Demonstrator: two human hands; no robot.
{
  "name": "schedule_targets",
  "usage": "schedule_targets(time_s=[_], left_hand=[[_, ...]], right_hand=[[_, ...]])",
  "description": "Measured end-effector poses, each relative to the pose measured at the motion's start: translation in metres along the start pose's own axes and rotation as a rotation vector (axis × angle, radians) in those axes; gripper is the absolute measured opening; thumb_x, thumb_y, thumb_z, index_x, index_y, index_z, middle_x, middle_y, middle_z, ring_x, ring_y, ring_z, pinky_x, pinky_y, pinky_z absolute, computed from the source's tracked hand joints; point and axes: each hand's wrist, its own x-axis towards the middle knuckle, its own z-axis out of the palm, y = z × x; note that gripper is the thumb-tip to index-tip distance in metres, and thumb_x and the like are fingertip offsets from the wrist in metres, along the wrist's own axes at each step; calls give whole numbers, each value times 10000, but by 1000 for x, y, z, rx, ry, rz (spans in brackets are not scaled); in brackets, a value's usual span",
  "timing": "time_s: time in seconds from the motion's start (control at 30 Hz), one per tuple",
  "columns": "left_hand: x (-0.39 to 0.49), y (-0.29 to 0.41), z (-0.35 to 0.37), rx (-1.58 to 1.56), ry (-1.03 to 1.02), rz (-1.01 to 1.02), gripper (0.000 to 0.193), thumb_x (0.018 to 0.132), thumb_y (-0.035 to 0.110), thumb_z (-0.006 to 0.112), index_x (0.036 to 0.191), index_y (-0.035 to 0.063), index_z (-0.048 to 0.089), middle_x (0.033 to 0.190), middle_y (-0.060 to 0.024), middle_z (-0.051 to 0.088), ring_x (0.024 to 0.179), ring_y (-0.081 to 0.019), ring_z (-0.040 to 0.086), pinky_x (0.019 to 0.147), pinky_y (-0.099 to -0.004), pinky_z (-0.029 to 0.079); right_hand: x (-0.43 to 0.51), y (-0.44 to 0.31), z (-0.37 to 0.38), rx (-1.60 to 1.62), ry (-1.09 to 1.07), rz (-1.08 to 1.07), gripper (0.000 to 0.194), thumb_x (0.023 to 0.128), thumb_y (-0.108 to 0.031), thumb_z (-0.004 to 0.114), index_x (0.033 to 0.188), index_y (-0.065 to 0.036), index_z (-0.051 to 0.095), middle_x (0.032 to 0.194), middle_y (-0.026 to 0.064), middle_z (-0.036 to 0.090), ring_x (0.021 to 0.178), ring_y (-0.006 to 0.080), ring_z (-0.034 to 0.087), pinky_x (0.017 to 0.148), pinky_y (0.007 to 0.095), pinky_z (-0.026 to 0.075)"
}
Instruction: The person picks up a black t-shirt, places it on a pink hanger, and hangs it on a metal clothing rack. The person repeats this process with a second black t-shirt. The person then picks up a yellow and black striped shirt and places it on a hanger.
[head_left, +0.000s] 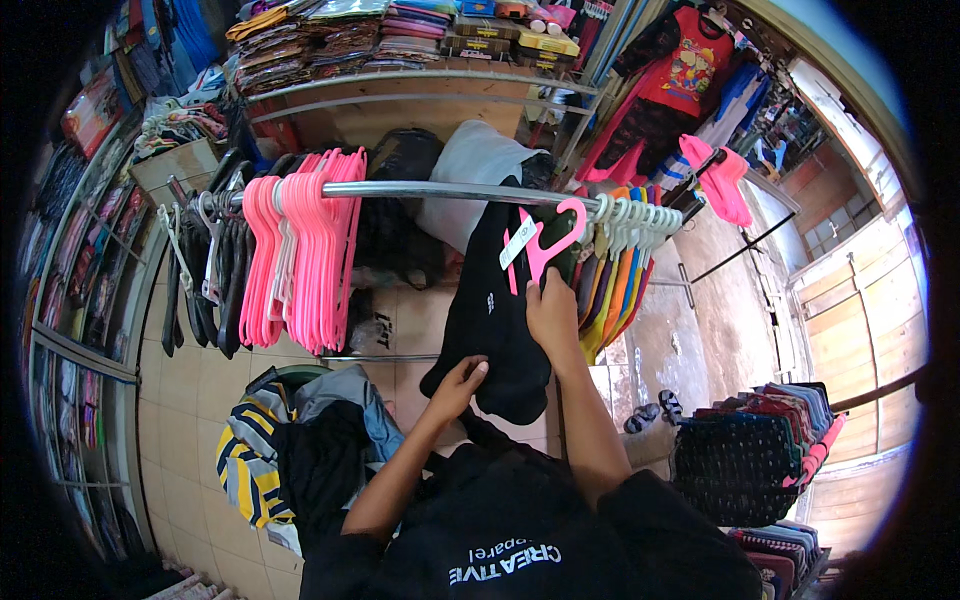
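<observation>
A black garment (491, 330) with a small white print hangs before me on a pink plastic hanger (544, 251). A white tag (517, 244) sits near the hanger's neck. My right hand (553, 311) grips the hanger just below its hook, together with the garment's upper part. The hook stands beside the metal rail, and whether the two touch is unclear. Lower down, my left hand (459, 388) is at the front of the black cloth, fingers curled and thumb close to them. Whether it pinches the cloth cannot be made out.
Pink hangers (326, 255) and black hangers (225, 285) crowd the left of the metal rail (450, 192). Colourful garments (619, 270) hang at its right. A clothes pile (300, 442) lies lower left. Folded clothes (750, 442) are at right, near sandals (652, 412). Glass shelves (90, 270) line the left.
</observation>
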Motion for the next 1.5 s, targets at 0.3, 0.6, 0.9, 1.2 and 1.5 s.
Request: schedule_targets(time_s=[0.3,0.6,0.9,1.2,1.5], left_hand=[[10,-3,-11,39,-87,-91,524,1099,443,518,1410,29,595,1327,-90,658,1203,-222,615,1020,-377,488],[28,37,-1,20,-188,14,536,1084,418,569,1461,39,528,1348,-103,622,1242,-212,575,1043,-362,456],[46,67,66,298,-15,383,990,888,428,820,1585,-37,293,1479,-296,491,1401,-421,480,1168,-472,393],[53,91,67,409,127,422,784,925,279,769,1592,89,404,1392,-225,571,1261,-418,566,1074,-470,451],[70,79,59,600,166,506,671,978,220,691,1592,132,434,1371,-187,604,1242,-400,584,1064,-462,456]], right_hand=[[28,13,-10,-122,57,58,249,967,-181,628,945,63,585,879,347,670,906,545,646,799,584,492],[51,18,-5,-150,58,99,228,966,-163,602,977,64,607,933,361,678,961,541,654,851,604,492],[59,27,6,-94,-38,168,269,960,-157,600,1073,87,584,988,385,675,1002,554,656,887,588,520],[57,23,12,59,-49,331,478,992,-195,563,1364,98,493,1196,415,637,1179,546,611,1009,543,482],[62,33,13,51,-108,315,559,988,-234,574,1398,119,434,1175,447,625,1157,556,621,1005,541,486]])
